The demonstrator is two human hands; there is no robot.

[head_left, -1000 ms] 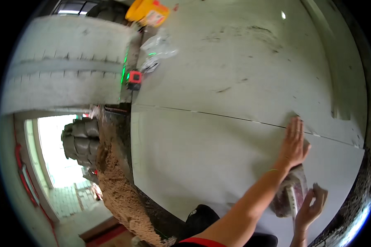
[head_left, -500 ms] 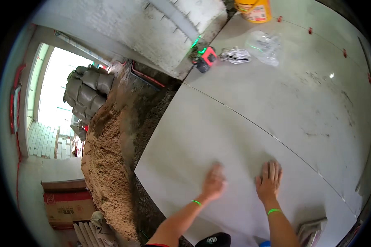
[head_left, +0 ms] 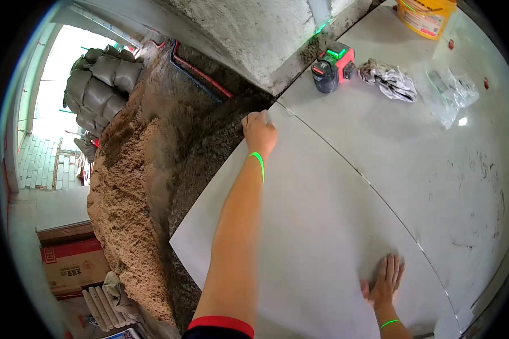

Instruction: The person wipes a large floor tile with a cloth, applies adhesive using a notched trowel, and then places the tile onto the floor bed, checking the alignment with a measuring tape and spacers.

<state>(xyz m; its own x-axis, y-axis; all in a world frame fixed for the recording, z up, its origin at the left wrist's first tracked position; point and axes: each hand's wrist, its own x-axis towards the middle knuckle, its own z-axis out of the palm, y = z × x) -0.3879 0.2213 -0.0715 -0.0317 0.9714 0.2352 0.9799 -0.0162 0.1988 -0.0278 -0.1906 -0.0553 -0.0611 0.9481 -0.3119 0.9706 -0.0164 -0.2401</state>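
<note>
A large pale floor tile (head_left: 311, 214) lies under my hands, its left edge bordering dark mortar. My left hand (head_left: 259, 133) is at that edge near the far corner, its fingers curled down over the rim and their tips hidden. Flat on the tile nearer to me rests my right hand (head_left: 385, 279), fingers extended, close to the joint with the neighbouring tile (head_left: 413, 152). Green light crosses both wrists. Beyond the joint stands a red and black laser level (head_left: 333, 66), with a crumpled rag (head_left: 389, 79) beside it.
A clear plastic bag (head_left: 449, 96) and a yellow bucket (head_left: 428, 17) sit on the far tile, near small red tile spacers (head_left: 486, 83). To the left are a sand heap (head_left: 124, 220), stacked grey sacks (head_left: 99, 82), pipes (head_left: 201, 76) and a cardboard box (head_left: 76, 265).
My left hand has moved forward from the tile's middle to its left edge by the far corner. The right hand stays flat on the tile; the view has shifted.
</note>
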